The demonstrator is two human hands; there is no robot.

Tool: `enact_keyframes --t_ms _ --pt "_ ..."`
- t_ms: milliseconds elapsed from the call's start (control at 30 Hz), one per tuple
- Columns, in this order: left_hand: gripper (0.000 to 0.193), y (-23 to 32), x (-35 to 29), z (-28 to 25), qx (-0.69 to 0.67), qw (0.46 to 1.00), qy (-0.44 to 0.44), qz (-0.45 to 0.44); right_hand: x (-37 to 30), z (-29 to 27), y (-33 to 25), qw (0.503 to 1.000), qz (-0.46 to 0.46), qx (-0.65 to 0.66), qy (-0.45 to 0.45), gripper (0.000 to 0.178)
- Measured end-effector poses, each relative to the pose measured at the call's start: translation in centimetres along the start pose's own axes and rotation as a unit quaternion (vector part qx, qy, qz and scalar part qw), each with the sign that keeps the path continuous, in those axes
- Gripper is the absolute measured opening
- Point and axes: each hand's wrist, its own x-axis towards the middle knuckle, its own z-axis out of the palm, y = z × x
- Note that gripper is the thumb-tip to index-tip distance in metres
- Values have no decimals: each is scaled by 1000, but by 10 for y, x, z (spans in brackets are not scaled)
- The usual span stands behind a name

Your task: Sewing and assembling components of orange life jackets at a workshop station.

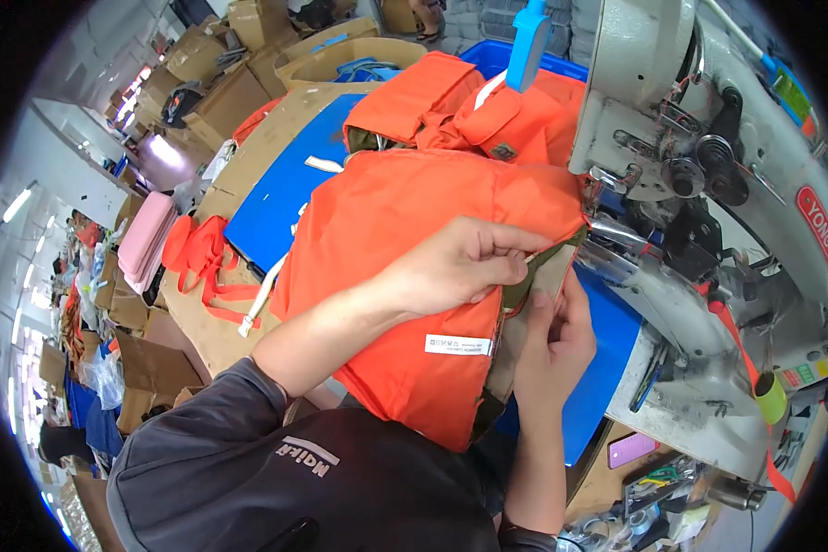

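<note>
A large orange fabric piece (368,230) with a grey-green underside lies over the work surface and hangs toward my lap. My left hand (460,267) is closed in a pinch on its folded edge, where a strip of olive lining (522,287) shows. Below and to the right, my right hand (558,336) grips the same edge, thumb on the underside. The far end of that edge reaches the needle area of a grey sewing machine (649,166); the exact contact is hidden. A white label (457,345) sits on the orange side near my left wrist.
Behind lie more orange fabric pieces (423,92) on a blue board (290,175). Orange webbing (198,258) and pink folded fabric (147,235) are at the left. A blue hanging tool (527,46) dangles beside the machine head. Orange tape (736,336) runs down at the right, near scattered tools.
</note>
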Motion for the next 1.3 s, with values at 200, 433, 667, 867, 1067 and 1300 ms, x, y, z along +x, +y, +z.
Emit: enact_keyframes --t_ms 200,433,667,867,1067,1300 --pt "38 -5 6 12 33 996 13 78 2 -8 4 993 -74 -94 -3 36" --pt "40 7 2 34 378 907 78 168 -1 -2 4 1000 -14 11 10 38" --pt "51 -1 2 51 529 821 86 197 -3 -1 0 994 27 108 12 43" --pt "52 -2 14 48 551 795 101 233 11 -2 1 989 47 139 10 45" --pt "43 -6 25 46 525 784 132 305 21 -3 6 988 26 148 28 39" --pt "13 -6 32 39 421 836 132 327 26 -6 5 981 42 186 21 28"
